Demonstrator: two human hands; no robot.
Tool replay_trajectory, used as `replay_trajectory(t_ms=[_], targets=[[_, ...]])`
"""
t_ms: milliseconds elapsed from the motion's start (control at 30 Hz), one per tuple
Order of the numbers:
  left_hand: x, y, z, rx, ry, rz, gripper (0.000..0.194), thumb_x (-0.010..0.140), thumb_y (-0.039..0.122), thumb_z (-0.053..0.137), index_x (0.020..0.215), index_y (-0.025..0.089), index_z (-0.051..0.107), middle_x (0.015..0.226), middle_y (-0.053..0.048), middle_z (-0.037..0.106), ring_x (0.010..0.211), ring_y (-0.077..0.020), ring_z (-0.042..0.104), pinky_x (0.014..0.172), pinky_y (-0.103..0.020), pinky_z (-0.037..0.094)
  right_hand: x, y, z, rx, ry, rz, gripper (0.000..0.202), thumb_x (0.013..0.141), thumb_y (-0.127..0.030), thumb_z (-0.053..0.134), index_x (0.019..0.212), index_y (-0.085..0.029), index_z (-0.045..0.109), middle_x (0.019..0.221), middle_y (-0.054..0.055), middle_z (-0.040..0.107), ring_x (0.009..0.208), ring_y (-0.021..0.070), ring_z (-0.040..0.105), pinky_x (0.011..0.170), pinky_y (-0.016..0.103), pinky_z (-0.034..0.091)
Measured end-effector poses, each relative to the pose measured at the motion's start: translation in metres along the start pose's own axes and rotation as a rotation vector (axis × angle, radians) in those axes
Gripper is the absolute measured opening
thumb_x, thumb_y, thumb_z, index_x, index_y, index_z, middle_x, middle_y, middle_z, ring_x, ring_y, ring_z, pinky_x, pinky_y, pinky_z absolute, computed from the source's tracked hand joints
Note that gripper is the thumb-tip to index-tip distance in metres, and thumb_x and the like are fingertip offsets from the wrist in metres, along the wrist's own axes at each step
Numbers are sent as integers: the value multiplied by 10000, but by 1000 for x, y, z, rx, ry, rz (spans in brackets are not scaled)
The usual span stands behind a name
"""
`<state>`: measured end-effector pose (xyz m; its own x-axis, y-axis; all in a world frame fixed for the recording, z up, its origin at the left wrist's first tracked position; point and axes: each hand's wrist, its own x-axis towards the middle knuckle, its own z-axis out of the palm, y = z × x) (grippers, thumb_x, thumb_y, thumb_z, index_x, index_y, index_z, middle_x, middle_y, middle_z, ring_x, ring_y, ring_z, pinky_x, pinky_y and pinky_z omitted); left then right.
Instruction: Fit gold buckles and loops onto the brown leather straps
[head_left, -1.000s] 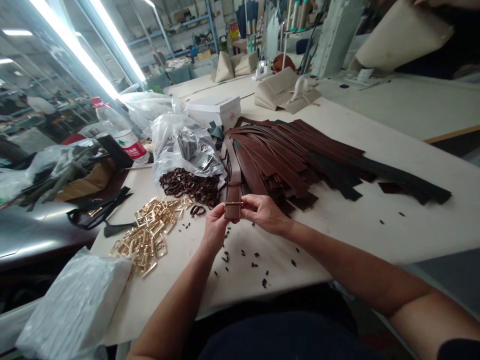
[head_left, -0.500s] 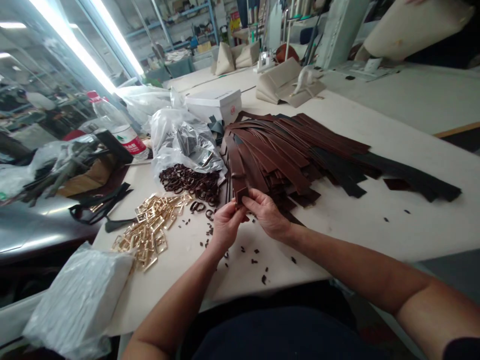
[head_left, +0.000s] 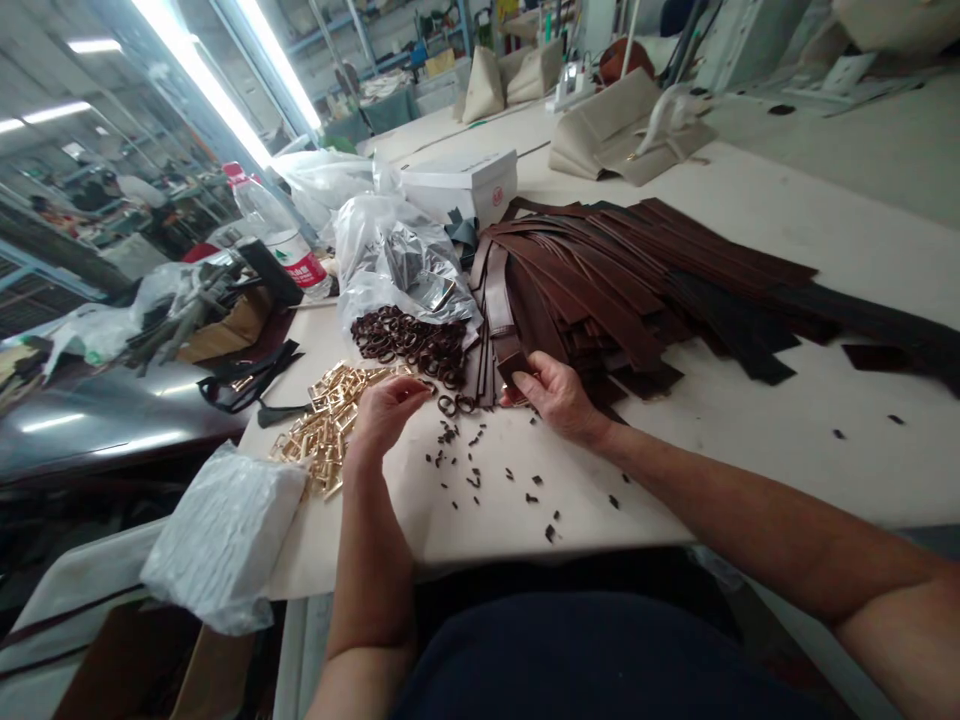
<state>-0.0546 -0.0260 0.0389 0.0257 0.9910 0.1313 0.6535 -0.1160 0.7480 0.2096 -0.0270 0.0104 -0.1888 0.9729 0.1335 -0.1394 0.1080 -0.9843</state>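
Note:
My right hand (head_left: 556, 402) pinches the end of a brown leather strap (head_left: 496, 295) between thumb and fingers. That end is folded over, and a bit of gold metal shows below it. My left hand (head_left: 388, 408) is apart from the strap, with thumb and fingertips together. What sits in its fingertips, if anything, is too small to make out. Right beside it lie the gold rectangular buckles (head_left: 328, 452) and the near edge of a heap of dark leather loops (head_left: 409, 342). A few loops (head_left: 448, 405) lie loose between my hands.
A large fan of brown and black straps (head_left: 600, 290) covers the table's middle and right. Small dark scraps (head_left: 551, 532) dot the near tabletop. Behind the loops stand a plastic bag (head_left: 397, 240), a white box (head_left: 465, 185) and a bottle (head_left: 292, 250). A plastic-wrapped packet (head_left: 225, 535) overhangs the left edge.
My left hand has let go of the strap end and moved left to the buckles and loops. My right hand keeps hold of the strap. The view has shifted, so the scene sits differently.

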Motion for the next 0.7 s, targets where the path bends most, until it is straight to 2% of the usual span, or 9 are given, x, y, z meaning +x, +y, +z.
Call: replay_trajectory(t_ms=[100,200,333,467,533,600,700], targets=[[-3,1,5,184,-174,50,129,744,368,729,794,257,772,747,-15,670,603,-138,536,588,-261,379,1,0,-2,-80,-8,-5,381,826,-541,655,810,-194,500,708,13,640,624,188,684,576,293,575],[-4,10,18,310,-259,64,119,735,367,740,793,266,768,726,-13,664,607,-149,532,580,-264,351,2,3,-3,-119,-10,-5,376,835,-541,638,807,-195,493,710,23,657,626,193,689,567,287,571],[-3,20,33,417,-196,15,188,760,408,721,695,232,725,651,-20,611,603,-162,506,566,-271,312,2,5,-2,-84,-14,24,383,817,-544,649,797,-198,486,721,24,662,625,187,689,557,279,575],[-2,20,37,447,-136,8,90,746,213,682,661,220,712,699,-26,618,649,-165,519,608,-273,335,0,4,-1,-109,-41,28,359,824,-517,641,793,-194,490,694,28,660,609,185,691,495,233,526],[-1,16,34,413,-133,15,88,732,180,674,664,219,714,691,-20,620,646,-161,520,621,-276,347,-1,4,0,-124,-47,27,351,827,-506,637,784,-194,482,682,27,661,608,187,694,470,215,501],[0,12,31,296,-93,-11,70,744,246,693,686,216,719,670,-14,625,627,-155,521,623,-279,366,-1,3,0,-119,-56,43,333,832,-490,632,795,-194,485,691,28,673,614,185,698,460,204,489],[2,10,32,-113,11,-125,242,722,429,738,759,190,729,677,-22,655,630,-152,558,637,-280,434,-1,2,1,-114,-63,60,297,845,-458,619,809,-193,490,705,31,690,605,175,695,447,192,469]])
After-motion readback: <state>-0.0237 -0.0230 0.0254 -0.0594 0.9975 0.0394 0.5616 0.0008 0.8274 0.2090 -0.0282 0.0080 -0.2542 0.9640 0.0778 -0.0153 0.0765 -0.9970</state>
